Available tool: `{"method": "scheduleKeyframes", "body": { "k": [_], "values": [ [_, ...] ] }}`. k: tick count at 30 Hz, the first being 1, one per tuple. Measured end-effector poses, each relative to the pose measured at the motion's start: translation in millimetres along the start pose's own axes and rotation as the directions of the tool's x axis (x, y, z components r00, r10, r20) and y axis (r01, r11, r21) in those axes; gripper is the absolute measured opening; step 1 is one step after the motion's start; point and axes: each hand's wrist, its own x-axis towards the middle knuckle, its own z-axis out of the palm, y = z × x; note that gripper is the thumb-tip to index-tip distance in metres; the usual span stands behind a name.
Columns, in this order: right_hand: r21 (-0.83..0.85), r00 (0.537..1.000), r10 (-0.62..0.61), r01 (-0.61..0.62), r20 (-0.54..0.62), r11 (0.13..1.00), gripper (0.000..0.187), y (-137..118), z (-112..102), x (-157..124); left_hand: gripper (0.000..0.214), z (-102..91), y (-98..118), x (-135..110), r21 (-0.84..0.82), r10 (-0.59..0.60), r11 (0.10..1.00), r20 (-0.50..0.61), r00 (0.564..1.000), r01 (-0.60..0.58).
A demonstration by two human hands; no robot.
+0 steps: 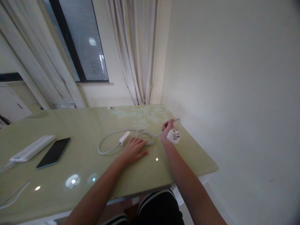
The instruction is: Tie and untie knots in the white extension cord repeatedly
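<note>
My left hand (pixel 136 149) rests on the table with its fingers spread. Its fingertips are by a loop of white cable (pixel 106 152) and a small white inline box (pixel 124 137). To the right, my right hand (pixel 167 125) is raised a little above the table, fingers closed around the white cable. A short white end piece (pixel 177 119) sticks out past those fingers. Against my right wrist is a white plug-like piece (pixel 173 136) with dark openings on its face. How it joins the cable is hidden.
A black phone (pixel 53 153) and a long white power strip (pixel 32 148) lie on the left of the glossy green table (pixel 89 178). Another thin white cable (pixel 16 193) lies at the near left. A wall (pixel 234 93) borders the table's right side; curtains (pixel 138 47) hang behind.
</note>
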Motion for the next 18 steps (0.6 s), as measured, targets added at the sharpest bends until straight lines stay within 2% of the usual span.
{"method": "scheduleKeyframes", "body": {
  "k": [3,5,8,11,13,15,18],
  "values": [
    [0.059,0.997,0.044,-0.047,0.059,0.997,0.065,-4.8,3.2,-5.5,0.028,1.5,0.8,3.8,0.157,-0.002,0.988,-0.022,1.0,0.006],
    [0.125,0.992,0.066,-0.079,0.109,0.989,0.065,-10.5,6.2,-10.9,0.031,1.7,-6.1,3.9,0.157,-0.015,0.987,-0.087,0.996,0.029],
    [0.207,0.978,0.076,-0.116,0.193,0.971,0.064,-20.2,9.5,-17.7,0.037,1.5,-19.6,0.4,0.004,-0.14,0.989,-0.257,0.956,0.146],
    [0.188,0.942,0.077,-0.144,0.327,0.971,0.065,-27.3,12.0,-24.8,0.045,-0.4,-26.5,-3.0,-0.205,-0.341,0.938,-0.399,0.851,0.28],
    [0.143,0.91,0.081,-0.151,0.407,0.978,0.067,-28.8,13.9,-31.0,0.048,-2.8,-26.0,-3.8,-0.307,-0.423,0.9,-0.436,0.795,0.31],
    [0.12,0.895,0.076,-0.143,0.44,0.982,0.067,-27.9,15.9,-37.8,0.048,-5.5,-23.0,-4.0,-0.368,-0.452,0.879,-0.433,0.78,0.304],
    [0.12,0.897,0.048,-0.111,0.439,0.987,0.065,-23.7,18.7,-48.9,0.046,-7.3,-17.0,-4.3,-0.392,-0.436,0.877,-0.406,0.803,0.278]
  ]
}}
